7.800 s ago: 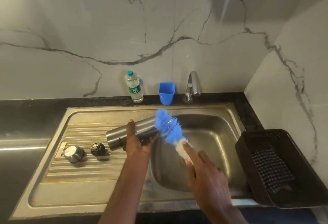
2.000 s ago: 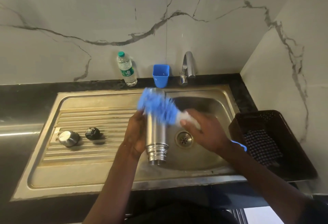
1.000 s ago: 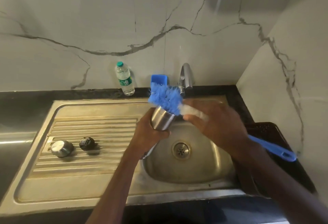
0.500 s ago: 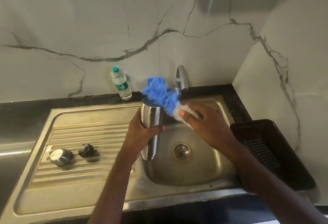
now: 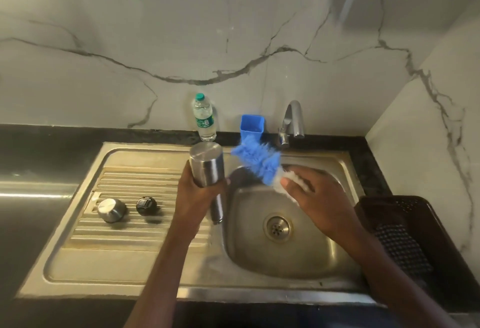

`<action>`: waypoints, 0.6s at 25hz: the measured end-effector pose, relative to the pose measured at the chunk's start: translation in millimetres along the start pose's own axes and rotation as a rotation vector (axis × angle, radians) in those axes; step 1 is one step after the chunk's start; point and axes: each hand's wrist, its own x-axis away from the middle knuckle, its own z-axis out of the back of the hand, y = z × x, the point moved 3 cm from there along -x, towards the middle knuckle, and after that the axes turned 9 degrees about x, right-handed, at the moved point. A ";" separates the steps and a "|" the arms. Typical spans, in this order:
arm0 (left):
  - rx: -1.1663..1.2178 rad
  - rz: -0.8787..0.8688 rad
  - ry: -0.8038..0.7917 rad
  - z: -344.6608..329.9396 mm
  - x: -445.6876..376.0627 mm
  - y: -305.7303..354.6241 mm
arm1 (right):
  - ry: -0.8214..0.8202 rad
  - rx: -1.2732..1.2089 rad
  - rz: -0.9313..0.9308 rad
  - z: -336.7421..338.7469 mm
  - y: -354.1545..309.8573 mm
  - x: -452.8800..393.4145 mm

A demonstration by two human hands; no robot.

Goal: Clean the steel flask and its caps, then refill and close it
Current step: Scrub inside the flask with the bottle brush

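Separated now from the flask base: blue bristle head, pressed against the steel half a second ago, drawn off to the right with a clear gap between. Flask itself nearly unmoved, held over the divide between draining board and basin.

Left to right on the draining board: steel cap (image 5: 111,209) and black inner cap (image 5: 146,205), side by side but apart, neither handled. Next, left hand (image 5: 197,192) wrapped around the middle of the steel flask (image 5: 207,169), inverted and slightly tilted, flat base uppermost, mouth pointing down over the basin's edge. Then bottle brush (image 5: 257,162), bristles aimed up and left, white neck gripped by the right hand (image 5: 311,195) with fingers curled about it; long handle hidden behind the forearm. Behind, on the dark surface (image 5: 52,138): water bottle (image 5: 204,117), blue cup (image 5: 251,126), tap (image 5: 292,122), no water seen running. Sink basin (image 5: 324,255) beneath both hands.

Step in hand, by judgement: scrubbing the flask's outside, base just finished. Next move likely to call for rinsing under the tap, so a free hand to open it, then brushing of the two caps.
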 end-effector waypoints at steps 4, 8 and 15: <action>0.079 0.006 0.150 38.7 -5.2 -2.0 | -0.104 -0.286 -0.235 -50.7 4.6 -2.2; 0.107 -0.025 0.224 75.7 -17.3 4.5 | -0.322 -0.633 -0.452 -101.7 -21.7 3.5; -0.014 -0.091 0.362 158.6 -70.1 12.5 | -0.532 -0.673 -0.535 -176.1 -68.1 -13.1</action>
